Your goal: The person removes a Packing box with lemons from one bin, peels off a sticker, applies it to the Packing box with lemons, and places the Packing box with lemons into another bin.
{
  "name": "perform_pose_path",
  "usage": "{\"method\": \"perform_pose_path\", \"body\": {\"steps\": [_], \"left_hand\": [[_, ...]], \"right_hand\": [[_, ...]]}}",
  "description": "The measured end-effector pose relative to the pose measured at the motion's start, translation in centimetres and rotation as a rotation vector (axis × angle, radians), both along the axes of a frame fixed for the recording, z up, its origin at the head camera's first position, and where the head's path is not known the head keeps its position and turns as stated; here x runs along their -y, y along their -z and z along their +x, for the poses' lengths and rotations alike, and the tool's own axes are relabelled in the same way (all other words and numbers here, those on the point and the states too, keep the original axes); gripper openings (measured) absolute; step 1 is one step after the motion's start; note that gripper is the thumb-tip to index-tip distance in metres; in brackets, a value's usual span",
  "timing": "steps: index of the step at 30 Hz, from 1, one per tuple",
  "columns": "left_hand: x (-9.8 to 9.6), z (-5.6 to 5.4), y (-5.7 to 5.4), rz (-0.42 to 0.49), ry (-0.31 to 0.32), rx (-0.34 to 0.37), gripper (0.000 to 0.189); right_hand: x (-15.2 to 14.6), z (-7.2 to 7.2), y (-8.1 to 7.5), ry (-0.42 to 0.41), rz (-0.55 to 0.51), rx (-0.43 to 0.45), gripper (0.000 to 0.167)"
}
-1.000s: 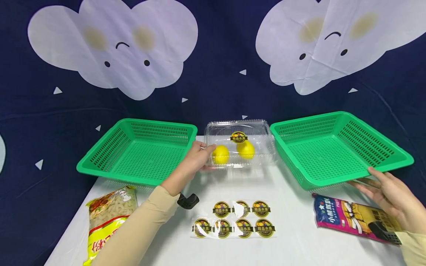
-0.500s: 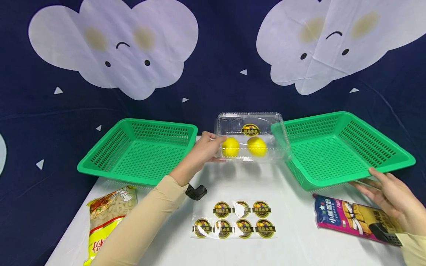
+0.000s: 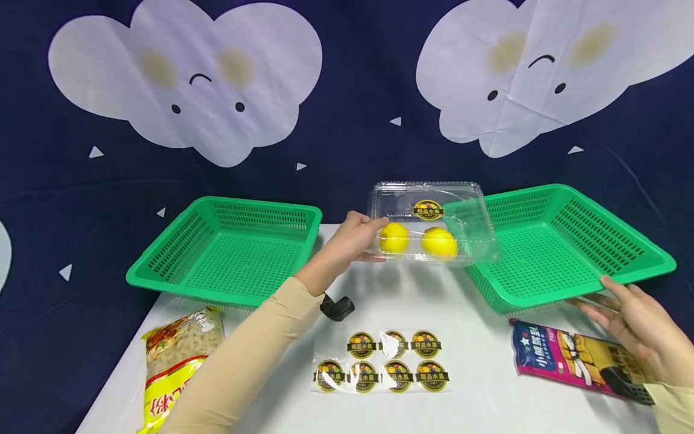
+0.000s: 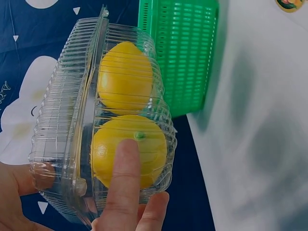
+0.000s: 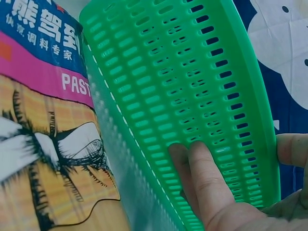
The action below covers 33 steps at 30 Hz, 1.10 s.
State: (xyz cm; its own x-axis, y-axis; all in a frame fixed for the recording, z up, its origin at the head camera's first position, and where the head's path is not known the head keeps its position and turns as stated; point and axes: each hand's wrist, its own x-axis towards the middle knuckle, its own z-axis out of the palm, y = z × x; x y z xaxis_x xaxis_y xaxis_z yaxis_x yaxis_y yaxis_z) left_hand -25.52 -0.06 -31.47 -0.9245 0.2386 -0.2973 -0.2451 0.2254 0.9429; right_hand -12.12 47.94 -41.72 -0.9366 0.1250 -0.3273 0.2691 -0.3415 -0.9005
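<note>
My left hand grips the left end of a clear plastic clamshell box, thumb on top and fingers underneath. Inside lie two lemons, and a round fruit sticker is on the lid. The box is held above the table, its right end overlapping the right green basket in the head view. In the left wrist view, a finger lies across the nearer lemon through the plastic. My right hand holds that basket's near rim, thumb over the edge, fingers against the slotted outer wall.
Another green basket stands at the left. A sheet of stickers lies at the front middle. A yellow noodle bag lies front left, and a pasta packet lies below my right hand. A dark cloud-print cloth hangs behind.
My left hand has lifted the clamshell box off the table area and carried it rightward toward the right basket. My right hand stays at the basket rim.
</note>
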Motion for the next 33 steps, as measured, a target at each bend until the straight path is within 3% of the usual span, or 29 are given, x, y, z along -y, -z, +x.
{"method": "perform_pose_path", "body": {"steps": [5, 10, 14, 21, 26, 33], "left_hand": [[-1.3, -0.3, -0.2, 0.026, 0.011, 0.026, 0.046], [-2.9, -0.4, -0.7, 0.056, 0.031, 0.090, 0.065], [-4.4, -0.3, -1.0, 0.065, 0.041, 0.102, 0.075], [-7.8, 0.1, -1.2, 0.090, 0.025, 0.097, 0.068], [-10.6, 0.5, -1.3, 0.116, -0.001, 0.135, 0.074], [-13.4, 0.8, -1.5, 0.132, -0.009, 0.200, 0.094]], "right_hand": [[0.0, 0.2, 0.0, -0.004, 0.000, -0.008, 0.091], [0.1, 0.4, 0.1, 0.004, 0.003, -0.023, 0.089], [0.1, 0.3, 0.0, 0.014, 0.001, 0.005, 0.093], [0.2, 0.2, 0.0, 0.019, 0.003, 0.023, 0.092], [0.4, 0.4, -0.1, 0.031, -0.012, -0.003, 0.073], [0.7, 0.1, -0.4, 0.024, -0.007, -0.010, 0.087]]}}
